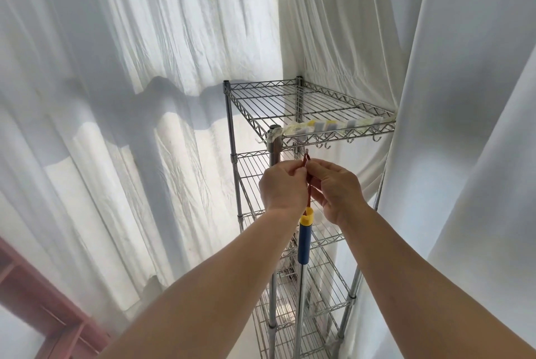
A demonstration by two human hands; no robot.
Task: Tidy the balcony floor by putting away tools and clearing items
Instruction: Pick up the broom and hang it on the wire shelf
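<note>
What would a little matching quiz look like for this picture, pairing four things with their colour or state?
Things:
1. cord loop
2. handle grip
3. wire rack
4. curtain

Descriptions:
A. white, hanging in folds
B. reddish-brown, pinched by left hand and right hand
C. blue with a yellow cap
D. shiny metal, hooks under its top shelf

Pairs: 1-B, 2-C, 3-D, 4-A
</note>
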